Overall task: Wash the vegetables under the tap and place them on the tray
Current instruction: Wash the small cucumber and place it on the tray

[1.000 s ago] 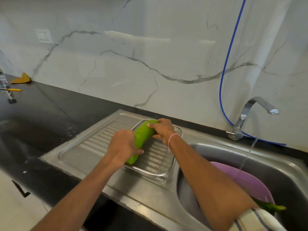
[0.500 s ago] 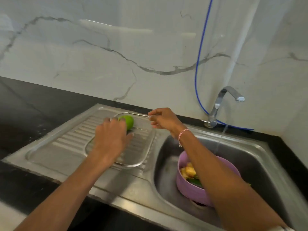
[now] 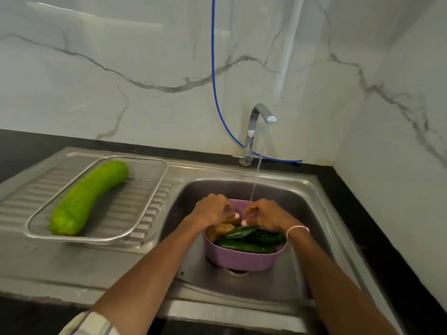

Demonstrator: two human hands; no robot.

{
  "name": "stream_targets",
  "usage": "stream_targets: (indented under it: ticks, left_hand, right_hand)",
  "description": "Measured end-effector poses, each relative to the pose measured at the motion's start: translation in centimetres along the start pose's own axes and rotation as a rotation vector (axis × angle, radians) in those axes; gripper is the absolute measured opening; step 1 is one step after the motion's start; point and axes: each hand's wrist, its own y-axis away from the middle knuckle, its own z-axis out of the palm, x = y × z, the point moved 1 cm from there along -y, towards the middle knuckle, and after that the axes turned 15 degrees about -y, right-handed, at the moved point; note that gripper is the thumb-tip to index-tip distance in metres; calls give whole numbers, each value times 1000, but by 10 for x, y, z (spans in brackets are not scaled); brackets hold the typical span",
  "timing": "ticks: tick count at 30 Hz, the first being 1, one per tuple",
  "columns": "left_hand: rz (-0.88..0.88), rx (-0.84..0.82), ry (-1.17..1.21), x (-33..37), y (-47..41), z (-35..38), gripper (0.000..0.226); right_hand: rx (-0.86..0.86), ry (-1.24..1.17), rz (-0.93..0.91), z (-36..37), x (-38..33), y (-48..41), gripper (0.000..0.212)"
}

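A long light-green gourd [image 3: 88, 198] lies diagonally in the clear glass tray [image 3: 154, 189] on the steel drainboard. In the sink basin stands a purple bowl [image 3: 244, 259] holding dark green cucumbers [image 3: 246, 246] and yellowish potatoes [image 3: 223, 229]. Both hands are over the far side of the bowl, close together. My left hand [image 3: 211, 209] curls its fingers around a potato at the top of the pile. My right hand [image 3: 264, 215] has curled fingers pointing toward the left hand; what it holds is hidden. The tap [image 3: 257, 117] runs a thin stream of water into the bowl's far edge.
The steel sink [image 3: 321, 238] sits in a black counter [image 3: 377, 238] that meets marble walls at the back and right. A blue hose [image 3: 214, 68] hangs down the wall behind the tap. Ribbed drainboard [image 3: 19, 206] surrounds the tray.
Both hands let go of the gourd, which now lies in the tray, and moved right into the sink over the purple bowl. The view has swung to the right.
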Motion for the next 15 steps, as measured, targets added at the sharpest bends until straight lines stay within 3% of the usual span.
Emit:
stream_targets:
  ticks: [4,9,15]
  left_hand:
    - [44,95,128,-4,-18,20,23]
    - [115,203,86,1,-31,33,22]
    - [154,316,91,6,-38,38,44]
  right_hand:
    - [-66,44,-46,11,20,-8,43]
    - [-106,7,-58,5,34,-14,40]
    - [181,-144,-146,-5,42,-18,33]
